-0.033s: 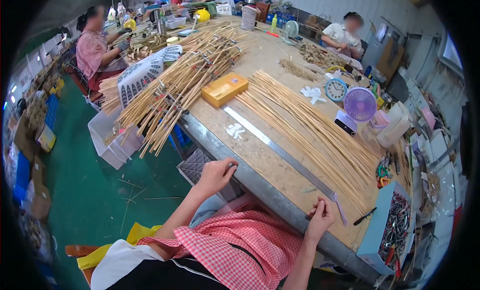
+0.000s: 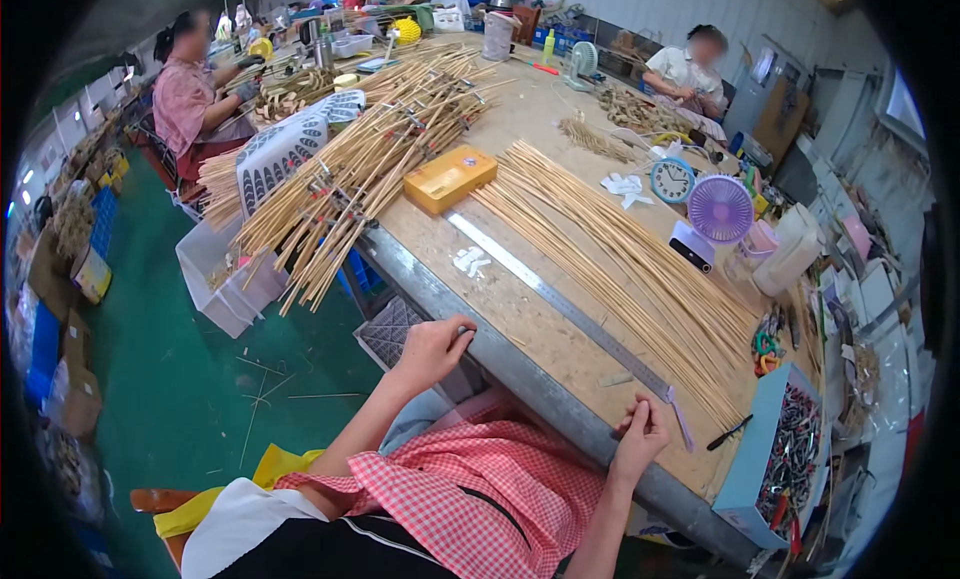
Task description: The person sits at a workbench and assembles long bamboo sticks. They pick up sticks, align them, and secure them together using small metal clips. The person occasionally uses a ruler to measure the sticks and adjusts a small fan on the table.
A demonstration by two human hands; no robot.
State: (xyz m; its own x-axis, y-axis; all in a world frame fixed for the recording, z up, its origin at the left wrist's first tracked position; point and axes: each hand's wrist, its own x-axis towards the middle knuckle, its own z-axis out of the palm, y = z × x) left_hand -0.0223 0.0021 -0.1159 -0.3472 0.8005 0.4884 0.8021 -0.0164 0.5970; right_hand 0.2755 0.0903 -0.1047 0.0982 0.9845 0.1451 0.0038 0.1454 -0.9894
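My left hand (image 2: pixel 430 349) is closed at the table's near edge, thumb and fingers pressed together. A small dark spot shows at its fingertips, too small to name. By the same edge, farther right, my right hand (image 2: pixel 642 435) has its fingers curled in, and whatever may be inside is hidden. Beyond it lies a long metal ruler (image 2: pixel 560 301) with a purple ribbon (image 2: pixel 682 422) at its near end. Alongside the ruler, long thin tan sticks (image 2: pixel 620 259) are spread out. A yellow box-shaped block (image 2: pixel 450 179) rests by the ruler's far end.
Clipped stick bundles (image 2: pixel 345 194) jut over the table's left edge, above a white bin (image 2: pixel 225 279). At right stand a blue box of clips (image 2: pixel 785 469), a black pen (image 2: pixel 729 432), a purple fan (image 2: pixel 720 209) and a clock (image 2: pixel 672 180). Other people sit around the table.
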